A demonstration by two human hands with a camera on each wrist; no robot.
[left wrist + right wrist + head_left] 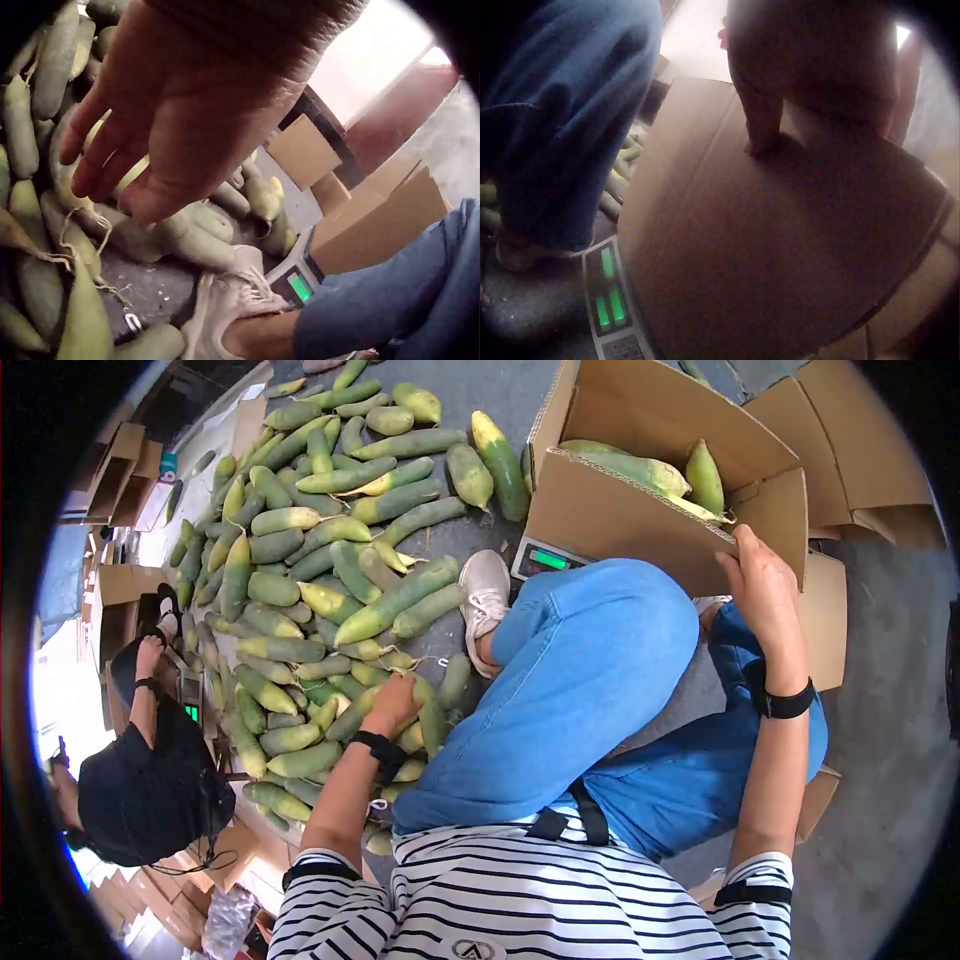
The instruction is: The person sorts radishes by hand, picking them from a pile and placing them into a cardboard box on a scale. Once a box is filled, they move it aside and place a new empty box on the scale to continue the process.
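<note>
My left hand is over the heap of green radishes. In the left wrist view its fingers hang loosely bent beside a pale radish with stringy roots; whether they touch it is unclear. An open cardboard box holds several radishes, one of them leaning upright. My right hand grips the box's near top edge, thumb outside and the other fingers over the rim. In the right wrist view, the hand meets the box wall.
A scale with a lit green display is under the box. My shoe and bent knee lie between heap and box. Another person in black sits at far left. More cardboard boxes stand at right.
</note>
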